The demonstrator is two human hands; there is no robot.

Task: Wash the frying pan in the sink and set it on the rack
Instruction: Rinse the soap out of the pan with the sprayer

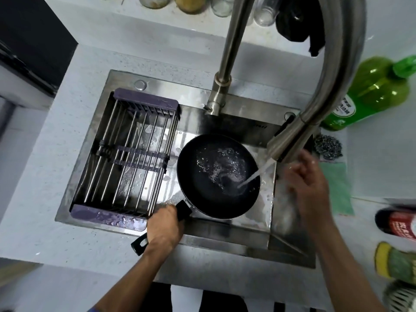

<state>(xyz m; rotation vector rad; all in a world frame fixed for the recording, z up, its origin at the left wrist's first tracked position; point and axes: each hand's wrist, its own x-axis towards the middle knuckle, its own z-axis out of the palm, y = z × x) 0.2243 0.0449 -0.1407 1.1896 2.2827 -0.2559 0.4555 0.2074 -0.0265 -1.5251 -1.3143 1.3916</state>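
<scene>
Rinsing the frying pan in the sink.

My left hand is clenched round the pan's black handle, holding it under the running faucet; my right hand, blurred, is by the spout, and I cannot tell its grip. The rack spans the sink's left side.

the black frying pan sits upright in the steel sink, water pooling inside; the barred rack spans the sink's left half.

Bright even light; edges warped, right side blurred.
</scene>
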